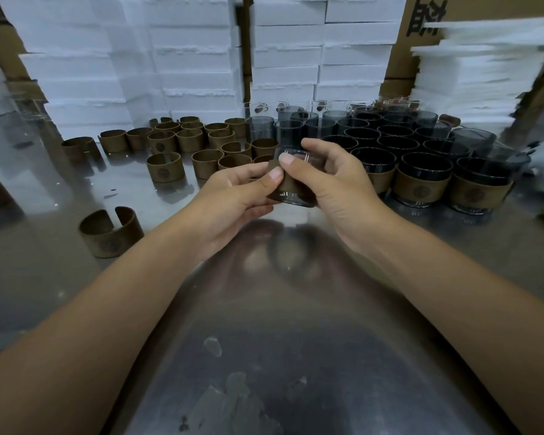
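The left hand (242, 196), at 9 o'clock of the small glass cup (294, 200), pinched the brown sleeve (288, 183) wrapped round it. The right hand (330, 183), at 3 o'clock, curled tight round the cup. The round stamp on a loose sleeve (165, 167) at 10 o'clock was too blurry to read.

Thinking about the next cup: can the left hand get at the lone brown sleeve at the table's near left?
Probably yes, once freed. The left hand grips the glass with the right hand; the sleeve stands alone on bare table beside the left forearm, nothing between.
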{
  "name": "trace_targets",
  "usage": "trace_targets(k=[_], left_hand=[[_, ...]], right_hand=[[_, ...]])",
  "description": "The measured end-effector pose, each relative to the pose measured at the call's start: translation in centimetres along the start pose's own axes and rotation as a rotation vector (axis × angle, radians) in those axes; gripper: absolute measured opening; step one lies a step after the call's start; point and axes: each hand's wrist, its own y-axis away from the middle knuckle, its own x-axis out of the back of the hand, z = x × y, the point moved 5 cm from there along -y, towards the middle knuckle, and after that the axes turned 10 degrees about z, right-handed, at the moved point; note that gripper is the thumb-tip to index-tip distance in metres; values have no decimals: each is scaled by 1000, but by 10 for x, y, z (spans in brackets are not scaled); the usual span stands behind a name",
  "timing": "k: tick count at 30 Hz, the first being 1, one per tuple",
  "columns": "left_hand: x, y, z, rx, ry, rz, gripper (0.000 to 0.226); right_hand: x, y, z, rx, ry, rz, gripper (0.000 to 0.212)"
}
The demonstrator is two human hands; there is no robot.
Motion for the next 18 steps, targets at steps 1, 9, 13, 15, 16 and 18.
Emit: trace_targets(k=[1, 9, 13, 15, 16, 18], left_hand=[[-1, 0, -1, 12, 3, -12, 33], [7, -6, -3, 53, -13, 141, 24], [7, -5, -2, 53, -40, 145, 22], [6, -5, -2, 47, -52, 136, 20], [6, -4, -2, 45, -53, 135, 19], [6, -4, -1, 41, -54, 135, 18]], right_hand=[[1, 0, -1, 20, 25, 9, 52], [14, 3, -6, 224, 419, 153, 60], [25, -1, -11, 275, 666, 191, 65], [30, -2, -13, 298, 814, 215, 66], [32, -3, -14, 303, 882, 232, 66], [37, -3, -16, 306, 1004, 278, 66]])
